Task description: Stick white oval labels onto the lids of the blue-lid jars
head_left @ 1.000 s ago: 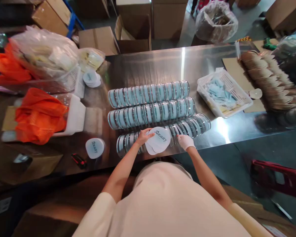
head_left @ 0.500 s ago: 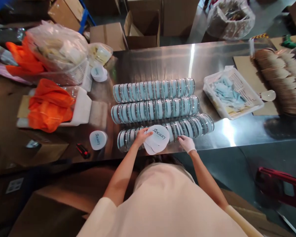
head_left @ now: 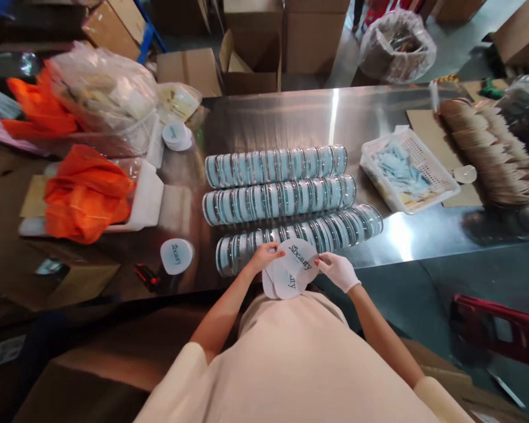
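Observation:
My bare left hand [head_left: 265, 258] is closed on a fanned stack of white rounded cards [head_left: 286, 281] printed "Sbeauty", held just over the table's front edge. My right hand [head_left: 339, 271], in a white glove, pinches the right edge of the top card [head_left: 303, 258]. Just beyond my hands lies the nearest row of clear round containers [head_left: 348, 228] with pale blue inside, turned on their sides. The cards and my left hand cover part of this row. Behind it run a middle row [head_left: 282, 198] and a far row [head_left: 277, 164] of the same containers.
On the metal table [head_left: 273, 111], card stacks [head_left: 176, 256] and a red-black cutter [head_left: 147, 277] sit left, near white bins with orange cloth [head_left: 86, 194]. To the right are a white basket of blue packets [head_left: 409, 170] and brown paper stacks [head_left: 480, 147].
My right hand has moved from the near container row to the top card and grips its edge. The cards have come closer to my body and fanned out more.

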Tool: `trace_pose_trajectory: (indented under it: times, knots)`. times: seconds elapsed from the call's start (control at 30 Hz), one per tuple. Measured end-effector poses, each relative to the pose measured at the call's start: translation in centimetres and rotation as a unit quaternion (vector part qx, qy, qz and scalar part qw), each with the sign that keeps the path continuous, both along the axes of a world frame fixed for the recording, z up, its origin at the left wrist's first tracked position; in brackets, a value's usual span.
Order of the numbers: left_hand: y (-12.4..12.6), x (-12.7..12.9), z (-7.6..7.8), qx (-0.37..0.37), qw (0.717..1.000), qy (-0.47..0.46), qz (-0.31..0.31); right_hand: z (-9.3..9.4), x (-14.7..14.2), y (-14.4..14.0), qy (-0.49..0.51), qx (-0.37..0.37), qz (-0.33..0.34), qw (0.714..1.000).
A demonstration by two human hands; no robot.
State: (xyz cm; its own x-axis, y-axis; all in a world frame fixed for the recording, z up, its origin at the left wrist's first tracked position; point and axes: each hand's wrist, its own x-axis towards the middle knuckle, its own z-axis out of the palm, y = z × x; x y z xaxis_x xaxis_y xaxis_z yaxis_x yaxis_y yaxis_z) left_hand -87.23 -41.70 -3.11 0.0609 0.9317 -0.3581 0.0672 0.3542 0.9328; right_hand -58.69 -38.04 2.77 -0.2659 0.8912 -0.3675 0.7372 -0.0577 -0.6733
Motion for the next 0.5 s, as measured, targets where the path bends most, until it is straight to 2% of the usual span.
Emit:
trace_pose_trajectory:
  times: [0.1, 0.2, 0.27, 0.37, 0.43, 0.5]
  knots:
    - [-0.2, -1.7, 0.2, -0.016, 0.998, -0.019, -0.050, 1.0, 0.4, 0.1, 0.048, 0.045, -0.087, 0.994]
    - [-0.8, -3.5, 0.1, -0.049, 0.994, -0.064, -0.073, 2.4, 1.9, 0.6, -0.011, 0.149, -0.135, 0.980]
    - [-0.9, -4.5, 0.0, -0.060, 0.994, -0.087, -0.031, 3.3, 2.4, 0.9, -0.098, 0.185, -0.098, 0.973]
    - [0.1, -5.9, -0.1, -0.030, 0.995, -0.077, 0.056, 4.1, 1.3, 1.2, -0.200, 0.169, -0.003, 0.965]
    - [1.1, -6.6, -0.3, 0.003, 0.995, -0.051, 0.089, 3.9, -0.4, 2.0, -0.255, 0.139, 0.043, 0.956]
    - [1.9, -6.9, -0.6, 0.018, 0.994, -0.038, 0.096, 2.7, -2.3, 3.1, -0.292, 0.101, 0.072, 0.948]
